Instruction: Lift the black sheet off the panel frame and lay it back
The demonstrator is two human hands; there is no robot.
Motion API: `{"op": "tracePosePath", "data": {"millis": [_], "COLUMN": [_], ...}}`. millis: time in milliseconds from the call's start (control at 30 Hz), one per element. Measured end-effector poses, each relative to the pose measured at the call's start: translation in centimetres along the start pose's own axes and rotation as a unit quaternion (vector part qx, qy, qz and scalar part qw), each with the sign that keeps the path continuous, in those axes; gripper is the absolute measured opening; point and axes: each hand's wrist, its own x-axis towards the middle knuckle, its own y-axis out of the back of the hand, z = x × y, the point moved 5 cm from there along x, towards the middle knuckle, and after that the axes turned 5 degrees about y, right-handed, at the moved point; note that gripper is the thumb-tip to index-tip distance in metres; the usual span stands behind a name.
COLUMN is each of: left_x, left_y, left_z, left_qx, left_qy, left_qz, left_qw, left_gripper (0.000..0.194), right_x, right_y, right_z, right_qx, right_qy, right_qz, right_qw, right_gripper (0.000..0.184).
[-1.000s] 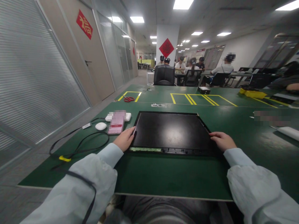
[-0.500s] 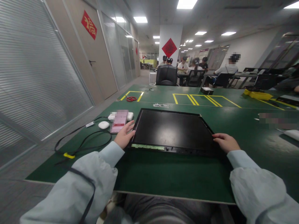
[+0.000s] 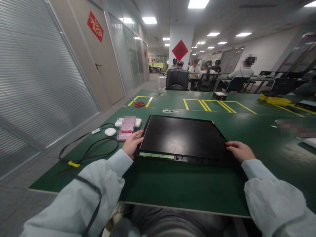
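Note:
A black flat display panel (image 3: 182, 136) lies screen up over the green table (image 3: 182, 187), with a green circuit strip (image 3: 156, 155) along the left part of its near edge. My left hand (image 3: 132, 144) grips the panel's left edge, thumb on the rim and fingers close together beside it. At the right edge my right hand (image 3: 240, 150) pinches the frame between thumb and fingers. Fingertips on the underside are hidden. The near edge casts a shadow on the table; whether the panel is slightly raised I cannot tell.
Left of the panel lie a phone (image 3: 125, 130), a white round case (image 3: 110, 132) and a looped black strap (image 3: 98, 153). Beyond it are red scissors (image 3: 139, 104), small white pieces (image 3: 171, 111), a black box (image 3: 219, 95) and a yellow item (image 3: 275, 99). People sit farther back.
The view has shifted very slightly. My left hand's fingers have drawn closer together against the panel's left edge; the panel and right hand look the same.

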Motion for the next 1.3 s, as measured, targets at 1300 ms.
{"op": "tracePosePath", "data": {"millis": [1300], "left_x": [-2.1], "left_y": [-2.1], "left_z": [1.1], "left_qx": [-0.177], "left_qy": [0.058], "left_qz": [-0.002], "left_qw": [0.982], "left_gripper": [0.042], "right_x": [0.0], "right_y": [0.0], "right_z": [-0.1], "right_qx": [0.020], "right_qy": [-0.003], "right_qz": [-0.001], "right_qw": [1.000], "right_gripper": [0.026]}}
